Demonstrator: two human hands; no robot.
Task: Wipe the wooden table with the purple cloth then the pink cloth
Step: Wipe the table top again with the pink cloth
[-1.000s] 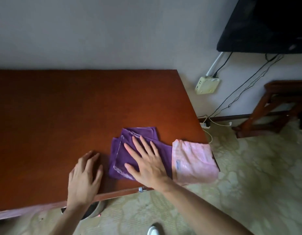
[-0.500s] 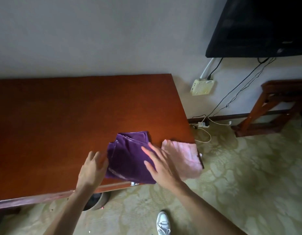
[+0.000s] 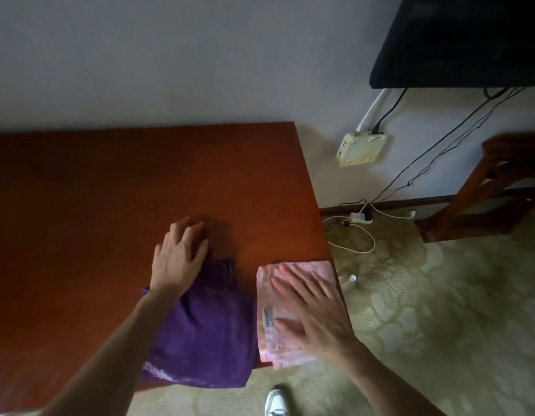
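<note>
Right hand [image 3: 312,307] lies flat, fingers spread, on the pink cloth [image 3: 293,298] at the tabletop's [image 3: 110,190] near right corner. Just beside it lies the purple cloth [image 3: 206,334], bunched. Left hand [image 3: 177,256] rests at its far edge, fingers loosely curled, gripping nothing visible.

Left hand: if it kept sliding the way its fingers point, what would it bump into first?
Probably nothing on the table. The left hand points away across the bare wooden table, so the wall behind the far edge looks like the first thing it would meet.
</note>
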